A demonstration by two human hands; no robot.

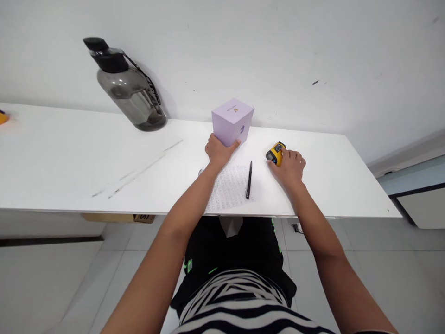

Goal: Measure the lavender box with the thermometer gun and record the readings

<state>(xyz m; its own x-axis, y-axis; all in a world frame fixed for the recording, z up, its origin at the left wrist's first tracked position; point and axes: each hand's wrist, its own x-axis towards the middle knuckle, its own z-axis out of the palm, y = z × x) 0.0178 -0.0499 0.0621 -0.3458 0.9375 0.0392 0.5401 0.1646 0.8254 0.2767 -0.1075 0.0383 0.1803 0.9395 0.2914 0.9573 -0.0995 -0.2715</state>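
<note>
A lilac box [229, 125] with a small emblem on its top and side stands upright near the wall. My left hand [219, 152] grips its lower front, thumb at the right side and fingers at the left. To the right, my right hand [291, 167] is closed around a small yellow and black handheld meter [276, 152] with a little screen and dark buttons. The meter is at the table surface; its lower right part is hidden by my fingers. Between my forearms lies a white sheet [227, 188] covered in fine grey marks. A black pen [249, 180] rests along the sheet's right side.
A large grey see-through water bottle [132, 95] with a black lid and strap stands at the back left of the white table [69, 162]. An orange object [3, 117] shows at the far left edge. Below the front edge is a cardboard box [114, 217].
</note>
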